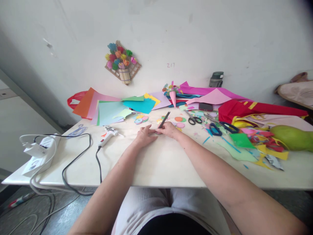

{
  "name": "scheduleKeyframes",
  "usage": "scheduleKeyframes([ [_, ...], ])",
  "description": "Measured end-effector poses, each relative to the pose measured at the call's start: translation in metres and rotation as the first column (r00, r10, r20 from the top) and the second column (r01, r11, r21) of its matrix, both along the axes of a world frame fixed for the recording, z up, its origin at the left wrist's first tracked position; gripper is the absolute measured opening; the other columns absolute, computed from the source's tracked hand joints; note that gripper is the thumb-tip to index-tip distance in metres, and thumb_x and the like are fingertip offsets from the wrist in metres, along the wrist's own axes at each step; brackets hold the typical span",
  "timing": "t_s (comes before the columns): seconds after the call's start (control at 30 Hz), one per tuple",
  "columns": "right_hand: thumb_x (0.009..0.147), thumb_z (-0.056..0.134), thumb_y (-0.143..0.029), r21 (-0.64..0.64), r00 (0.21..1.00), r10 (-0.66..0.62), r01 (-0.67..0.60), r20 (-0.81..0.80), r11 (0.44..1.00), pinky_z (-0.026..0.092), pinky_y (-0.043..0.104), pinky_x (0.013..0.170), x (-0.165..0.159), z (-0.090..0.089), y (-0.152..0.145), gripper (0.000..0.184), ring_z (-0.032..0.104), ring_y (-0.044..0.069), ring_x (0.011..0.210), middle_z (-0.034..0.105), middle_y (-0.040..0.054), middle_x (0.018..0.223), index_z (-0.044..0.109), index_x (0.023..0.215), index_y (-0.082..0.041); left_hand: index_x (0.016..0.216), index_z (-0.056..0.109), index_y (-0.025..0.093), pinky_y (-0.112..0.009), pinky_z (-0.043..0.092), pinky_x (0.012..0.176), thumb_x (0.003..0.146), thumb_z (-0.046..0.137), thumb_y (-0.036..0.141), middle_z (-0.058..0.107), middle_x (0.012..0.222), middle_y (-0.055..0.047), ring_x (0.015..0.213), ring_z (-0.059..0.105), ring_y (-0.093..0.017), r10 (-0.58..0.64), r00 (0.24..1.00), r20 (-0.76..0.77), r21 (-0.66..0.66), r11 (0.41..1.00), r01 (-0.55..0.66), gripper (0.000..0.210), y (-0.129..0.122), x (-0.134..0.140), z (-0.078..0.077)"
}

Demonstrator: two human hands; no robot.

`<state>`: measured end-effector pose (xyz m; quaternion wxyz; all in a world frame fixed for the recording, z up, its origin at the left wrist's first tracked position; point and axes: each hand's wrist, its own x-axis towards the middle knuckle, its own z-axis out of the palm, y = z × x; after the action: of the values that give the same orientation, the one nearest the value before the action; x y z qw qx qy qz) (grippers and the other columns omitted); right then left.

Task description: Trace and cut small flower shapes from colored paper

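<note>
My right hand is closed around a black pen, whose upper end leans up and to the right. Close beside it, my left hand rests on the table with its fingers apart. The pen's tip and whatever lies under the fingers are hidden. Just beyond the hands lie small coloured paper circles and another cluster of paper discs. Grey-bladed scissors with black handles lie to the right of them.
A white glue gun and a power strip with trailing cables are on the left. Coloured paper sheets line the back, near a pink paper cone with flowers. On the right are blue-handled scissors, scraps and a green object.
</note>
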<state>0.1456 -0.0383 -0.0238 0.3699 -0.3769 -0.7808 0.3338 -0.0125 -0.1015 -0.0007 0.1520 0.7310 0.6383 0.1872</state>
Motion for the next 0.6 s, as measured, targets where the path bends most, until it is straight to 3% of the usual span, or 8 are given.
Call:
scheduleKeyframes([
  [0.6, 0.069, 0.061, -0.021, 0.009, 0.999, 0.000, 0.000, 0.051, 1.000, 0.047, 0.023, 0.061, 0.0011, 0.0065, -0.0043, 0.010, 0.062, 0.015, 0.065, 0.068, 0.0035, 0.069, 0.067, 0.071, -0.013, 0.132, 0.033, 0.015, -0.034, 0.027, 0.102, 0.068, 0.059, 0.034, 0.061, 0.116, 0.001, 0.123, 0.035, -0.024, 0.004, 1.000, 0.001, 0.011, 1.000, -0.004, 0.072, 0.0023, -0.0006, -0.0027],
])
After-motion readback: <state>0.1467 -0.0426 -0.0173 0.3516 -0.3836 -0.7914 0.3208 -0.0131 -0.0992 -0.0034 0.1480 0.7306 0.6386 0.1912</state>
